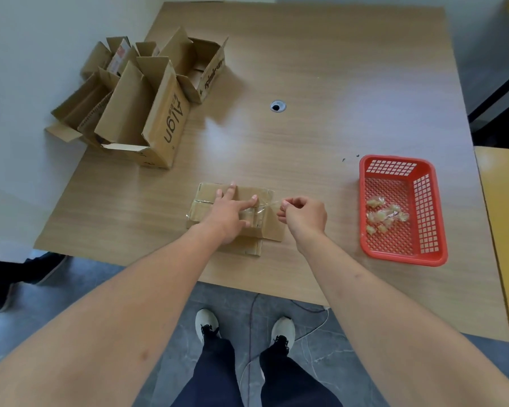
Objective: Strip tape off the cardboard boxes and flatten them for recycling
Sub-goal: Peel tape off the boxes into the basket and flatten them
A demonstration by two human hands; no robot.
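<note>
A small flattened cardboard box (206, 198) lies near the table's front edge. My left hand (228, 214) presses flat on it with straight, spread fingers. My right hand (303, 214) is just right of the box and pinches the lifted end of a clear tape strip (269, 204). The strip stretches from the box's top to my fingertips. Further tape still lies across the box under my left fingers.
Several open cardboard boxes (135, 98) stand at the table's back left corner. A red plastic basket (403, 254) at the right holds crumpled tape wads (387, 214). A round cable hole (277, 106) is mid-table. A yellow surface (503, 201) adjoins the table's right side.
</note>
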